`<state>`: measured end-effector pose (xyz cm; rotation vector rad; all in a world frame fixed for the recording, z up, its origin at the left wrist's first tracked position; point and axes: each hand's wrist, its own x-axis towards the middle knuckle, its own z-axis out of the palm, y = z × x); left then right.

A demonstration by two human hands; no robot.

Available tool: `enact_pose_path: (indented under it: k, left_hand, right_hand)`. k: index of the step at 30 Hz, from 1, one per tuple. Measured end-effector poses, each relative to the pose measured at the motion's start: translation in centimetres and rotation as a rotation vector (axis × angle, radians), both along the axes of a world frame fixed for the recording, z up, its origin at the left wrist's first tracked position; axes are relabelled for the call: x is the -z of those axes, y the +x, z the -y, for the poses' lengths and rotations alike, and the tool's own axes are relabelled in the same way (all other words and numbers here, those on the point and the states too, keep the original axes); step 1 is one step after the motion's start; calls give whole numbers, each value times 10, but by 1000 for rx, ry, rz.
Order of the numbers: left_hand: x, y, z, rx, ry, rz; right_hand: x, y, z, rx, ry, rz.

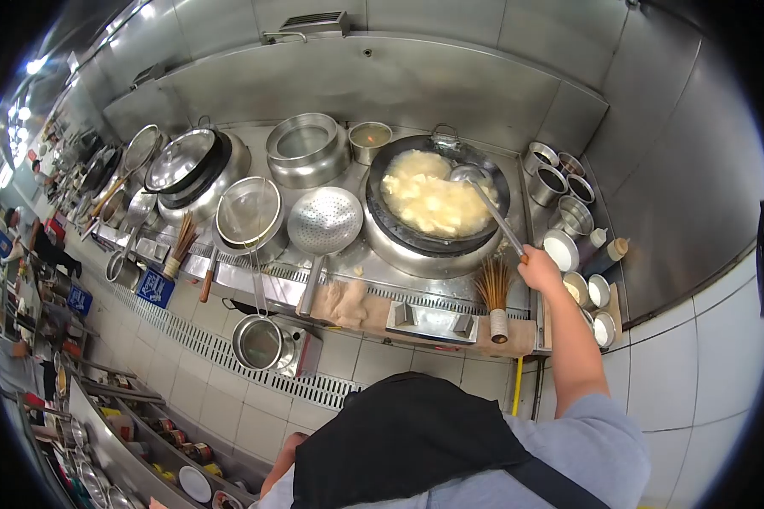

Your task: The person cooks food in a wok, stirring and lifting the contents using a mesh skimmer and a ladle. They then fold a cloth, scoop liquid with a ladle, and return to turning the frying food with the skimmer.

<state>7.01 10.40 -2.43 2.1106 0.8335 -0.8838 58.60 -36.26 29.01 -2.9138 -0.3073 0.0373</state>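
My right hand point(539, 270) is closed around the handle end of a long metal ladle point(499, 219). The ladle's bowl rests in the far right part of a black wok point(382, 219) on the stove. Pale yellow pieces of food point(435, 204) lie in cloudy liquid inside the wok; their kind I cannot make out. Just below my right hand, a bamboo brush point(494, 297) stands at the stove's front edge. Low beside the black apron, my left hand point(294, 443) shows only in part, its fingers hidden.
A perforated skimmer point(325, 220) and a mesh strainer point(249, 210) lie left of the wok. Behind them stands a steel pot point(307, 153). Seasoning containers point(560, 249) and squeeze bottles point(607, 254) line the right side. A folded cloth point(339, 304) covers part of the front edge.
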Motion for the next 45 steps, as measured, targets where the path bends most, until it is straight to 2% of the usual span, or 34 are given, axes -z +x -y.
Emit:
enact_pose_path:
  k: [4,6,8,10,12,14,15,18,20,22,25,28,30,32,33,35,36,40,44,45]
  left_hand:
    - [-32,34,3,-66,9,50]
    - [-36,41,1,-89,3,57]
    - [-27,40,-7,-84,-1,47]
    - [-16,35,-16,-62,-13,22]
    - [-4,29,-21,-15,-13,-1]
    - [-6,30,-19,42,2,-9]
    - [-7,30,-17,62,7,-12]
    - [-13,35,-13,95,25,-8]
    - [-17,41,-12,108,44,4]
    - [-25,50,-10,113,64,22]
    - [-44,62,-7,113,106,45]
    - [-73,70,5,107,153,86]
    - [-113,81,21,92,184,119]
    - [-158,95,39,-344,39,13]
    - [-148,89,35,-355,40,12]
    - [-120,71,23,125,175,62]
    - [-99,58,15,204,168,73]
    - [-26,4,-7,139,65,-27]
    - [-15,-14,-4,91,50,-58]
    - [-14,-17,-3,85,51,-61]
  right_hand:
    - [-20,-11,21,-17,155,-86]
    - [-55,-29,17,272,520,-468]
    - [-48,-38,33,277,544,-362]
    - [-25,-34,66,-104,311,210]
    - [-57,-58,65,-133,403,166]
    - [-108,-93,42,183,634,-270]
    - [-112,-101,40,194,626,-275]
    - [-106,-109,37,201,650,-309]
    - [-76,-98,42,134,663,-244]
    - [-69,-85,30,150,751,-426]
    - [-35,-53,12,180,839,-443]
    - [-11,-26,-8,195,898,-403]
    - [-8,-12,-19,202,912,-388]
    - [-10,-1,-32,202,922,-377]
    - [-11,3,-39,213,976,-332]
    - [-7,20,-46,188,1029,-251]
    - [-8,29,-50,185,1030,-255]
    - [-14,50,-69,172,1049,-254]
    - [-9,52,-78,189,1003,-400]
    - [-14,47,-74,190,1109,-470]
